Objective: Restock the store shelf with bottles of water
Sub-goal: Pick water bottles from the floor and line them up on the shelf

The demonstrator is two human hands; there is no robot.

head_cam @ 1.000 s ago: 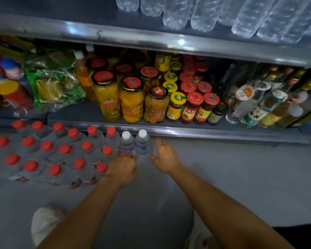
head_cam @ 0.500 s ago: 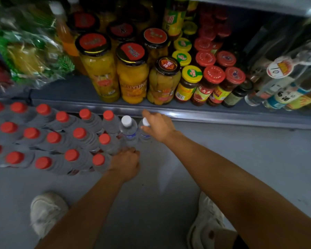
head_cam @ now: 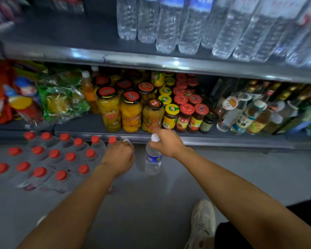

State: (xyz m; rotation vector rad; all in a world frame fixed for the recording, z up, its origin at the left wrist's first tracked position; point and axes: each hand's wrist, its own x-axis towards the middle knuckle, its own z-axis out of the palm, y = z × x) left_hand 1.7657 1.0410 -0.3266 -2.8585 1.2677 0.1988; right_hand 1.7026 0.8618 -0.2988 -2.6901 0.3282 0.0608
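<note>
Beside red-capped bottles, fruit jars behind.

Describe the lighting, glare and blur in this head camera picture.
Head view: dim overall, with glare spots along the metal shelf edge; motion blur smears the red-capped bottles at left and the frame corners; wide-angle bending curves the shelf lines; the right hand and its water bottle stay fairly sharp.

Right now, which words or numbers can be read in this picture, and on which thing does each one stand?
"10": round price tag on a clear bottle at the lower shelf's right.
"UYUNG", first letter hidden: label of the middle fruit jar.
Two Chinese characters, perhaps "白酒": blue-labelled bottle.
Too blurred: the red jar lids, the sauce jar labels, the label of the water bottle held by the right hand.
</note>
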